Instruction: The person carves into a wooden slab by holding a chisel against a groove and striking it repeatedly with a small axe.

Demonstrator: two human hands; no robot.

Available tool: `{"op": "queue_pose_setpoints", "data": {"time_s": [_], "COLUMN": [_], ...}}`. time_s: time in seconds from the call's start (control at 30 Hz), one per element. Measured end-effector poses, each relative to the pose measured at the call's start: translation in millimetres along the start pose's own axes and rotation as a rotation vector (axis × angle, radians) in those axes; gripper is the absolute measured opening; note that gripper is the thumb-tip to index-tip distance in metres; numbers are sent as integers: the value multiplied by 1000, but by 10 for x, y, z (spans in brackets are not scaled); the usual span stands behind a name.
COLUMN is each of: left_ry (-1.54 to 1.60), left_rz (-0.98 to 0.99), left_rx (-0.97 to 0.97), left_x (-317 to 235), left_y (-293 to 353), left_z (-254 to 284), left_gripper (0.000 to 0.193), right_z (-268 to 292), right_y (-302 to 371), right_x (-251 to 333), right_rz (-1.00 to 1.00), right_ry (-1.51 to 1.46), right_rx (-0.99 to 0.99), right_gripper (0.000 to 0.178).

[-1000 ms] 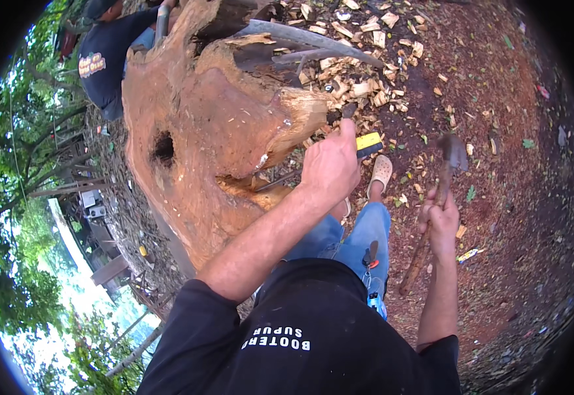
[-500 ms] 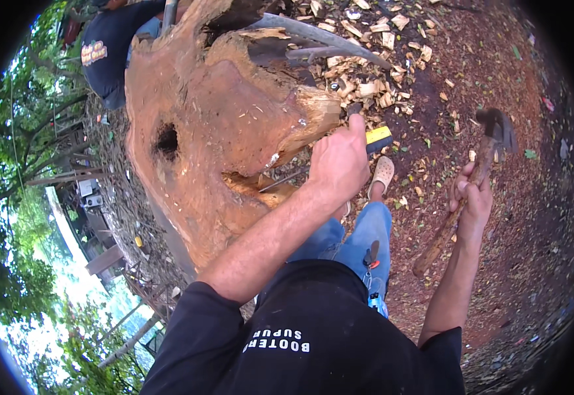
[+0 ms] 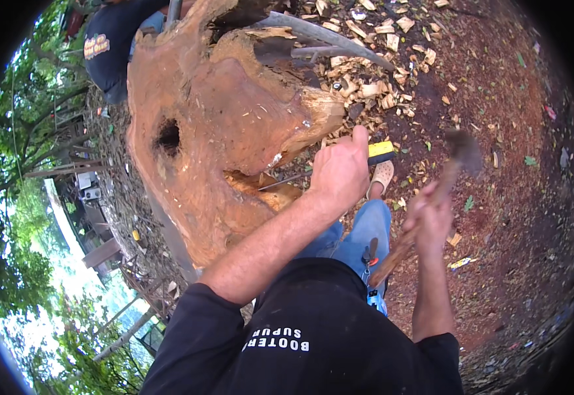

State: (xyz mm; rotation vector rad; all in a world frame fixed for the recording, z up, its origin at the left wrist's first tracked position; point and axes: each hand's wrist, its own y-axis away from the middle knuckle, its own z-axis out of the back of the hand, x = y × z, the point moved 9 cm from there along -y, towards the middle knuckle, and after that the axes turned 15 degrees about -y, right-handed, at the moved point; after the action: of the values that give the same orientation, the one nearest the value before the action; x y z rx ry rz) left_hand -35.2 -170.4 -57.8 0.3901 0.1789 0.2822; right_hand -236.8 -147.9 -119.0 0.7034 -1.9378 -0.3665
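My left hand (image 3: 341, 168) is wrapped round a chisel (image 3: 380, 152); its yellow and black handle end sticks out to the right. The chisel's thin metal blade runs left, its tip in a raw, pale-orange notch in a big reddish-brown wood slab (image 3: 201, 131). To the right, my right hand (image 3: 430, 220) grips the wooden handle of a hammer (image 3: 402, 250). Blurred by motion, the dark hammer head is up and right of the chisel's handle end, apart from it.
Another person in a dark shirt (image 3: 112, 69) is beyond the slab at far left. Grey pole-like pieces (image 3: 326, 36) lie by its far end. Wood chips (image 3: 372, 89) cover the reddish ground (image 3: 497, 217). My foot in a beige clog (image 3: 382, 172) stands below the chisel handle.
My right hand has swung the hammer left, bringing its head closer to the chisel handle. The left hand and chisel stay nearly in place.
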Motion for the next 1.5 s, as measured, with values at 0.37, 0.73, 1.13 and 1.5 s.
{"op": "queue_pose_setpoints", "data": {"time_s": [0.37, 0.73, 1.13, 1.5], "left_ry": [-18, 8, -41, -36], "left_rz": [-26, -122, 14, 32], "left_rx": [7, -88, -26, -26], "left_x": [20, -124, -52, 34], "left_y": [106, 266, -24, 10], "left_z": [-70, 134, 179, 168], "left_gripper": [35, 33, 36, 31], "right_z": [66, 169, 185, -146], "right_y": [71, 103, -46, -161], "right_x": [4, -187, 389, 302], "right_rz": [10, -239, -152, -204], "right_ry": [-133, 59, 162, 262], "right_rx": [-60, 50, 65, 221], "right_gripper": [31, 25, 28, 24]}}
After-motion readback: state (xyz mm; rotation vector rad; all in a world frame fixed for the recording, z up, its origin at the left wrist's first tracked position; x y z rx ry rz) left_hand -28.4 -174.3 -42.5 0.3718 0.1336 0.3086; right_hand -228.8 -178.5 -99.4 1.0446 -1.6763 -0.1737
